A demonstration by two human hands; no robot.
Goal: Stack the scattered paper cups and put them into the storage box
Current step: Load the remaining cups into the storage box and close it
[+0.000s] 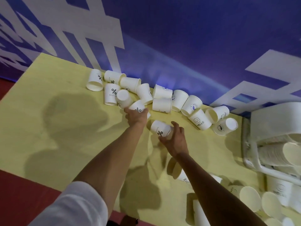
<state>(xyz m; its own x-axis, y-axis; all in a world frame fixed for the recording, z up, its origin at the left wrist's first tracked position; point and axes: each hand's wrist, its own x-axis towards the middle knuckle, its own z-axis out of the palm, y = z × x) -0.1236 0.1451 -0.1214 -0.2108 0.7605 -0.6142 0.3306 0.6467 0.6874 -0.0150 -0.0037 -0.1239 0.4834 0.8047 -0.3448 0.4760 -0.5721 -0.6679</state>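
Just on the near side of the storage box (249, 144), loose paper cups (249, 197) lay with their pale mouths turned up toward the camera, not yet gathered. Inside the box, finished stacks (273, 154) lay on their sides, long axes roughly level, probably because that way they fit below the rim. Further from the box, both bare forearms were stretched out over the yellow table (48, 95). The right hand (175, 139), the closer of the two to the box, curled fingers and thumb round a percent-marked cup (160, 129). That cup was tipped over, its long axis slanting away from the box, closed base leading and mouth apparently toward the palm, a hold that likely left the base free to slot into another cup. Beyond it, further from the box, the left hand (135, 116) gripped a second percent-marked cup (138, 109) at the edge of the heap, base pointing away from the person, seemingly for nesting with the first. Farthest off, a scattered row of cups (162, 92) ran from the box's far corner along the blue wall (195, 46), some upside down, others on their sides with axes pointing every way.
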